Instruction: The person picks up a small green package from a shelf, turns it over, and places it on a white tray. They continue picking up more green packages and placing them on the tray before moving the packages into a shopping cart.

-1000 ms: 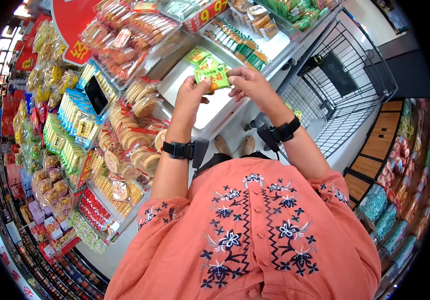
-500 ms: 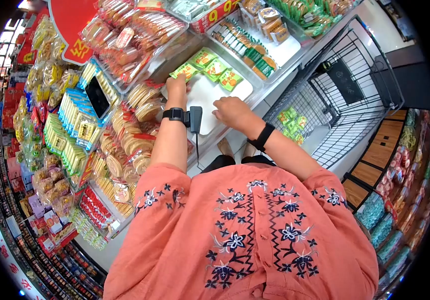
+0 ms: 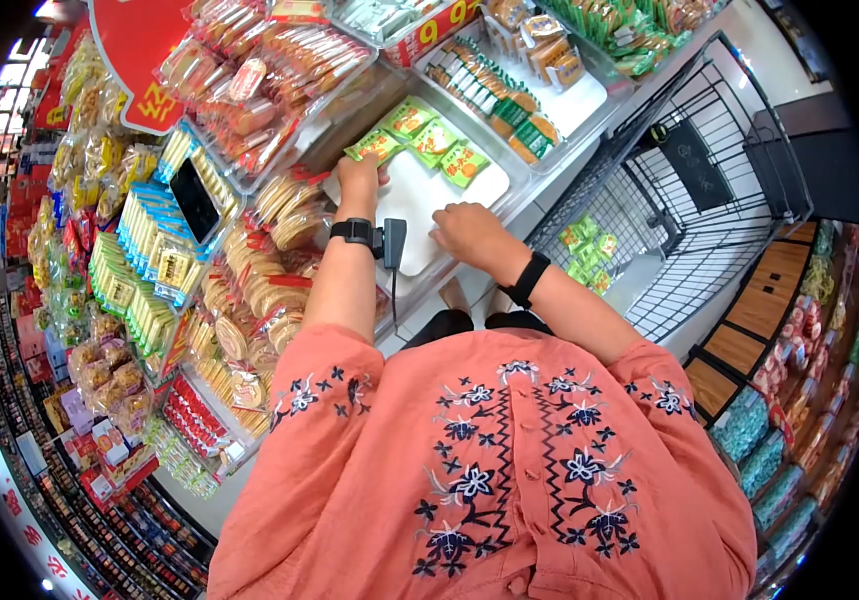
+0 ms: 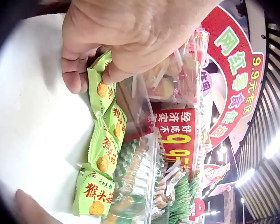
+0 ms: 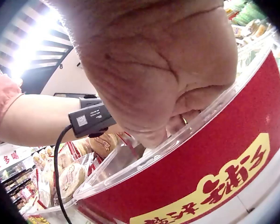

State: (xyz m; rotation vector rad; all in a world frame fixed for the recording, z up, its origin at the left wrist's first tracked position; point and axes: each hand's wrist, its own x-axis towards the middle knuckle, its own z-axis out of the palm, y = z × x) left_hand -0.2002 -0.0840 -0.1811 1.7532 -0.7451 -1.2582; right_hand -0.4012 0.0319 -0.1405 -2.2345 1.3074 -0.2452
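At the left end of a white-bottomed tray (image 3: 412,215), my left hand (image 3: 358,183) pinches a small green biscuit packet (image 4: 101,91) between thumb and fingers. Several matching green packets (image 3: 463,164) lie along the tray's far side, in a line from the held one in the left wrist view. My right hand (image 3: 473,234) is over the tray's near edge, fingers loosely bent and holding nothing. In the right wrist view its fingertips are right at the clear plastic rim (image 5: 151,156), partly hidden behind the palm.
A wire shopping cart (image 3: 695,205) stands to the right, with several green packets (image 3: 588,255) inside. Bins of wrapped biscuits (image 3: 525,115) adjoin the tray beyond. Round packaged crackers (image 3: 285,205) are piled on the left, and a dark phone (image 3: 195,197) stands among the goods.
Both hands, earlier together around a green packet above the tray, have parted. The left went down to the tray's left end, the right back to its near edge. More packets now show in the cart.
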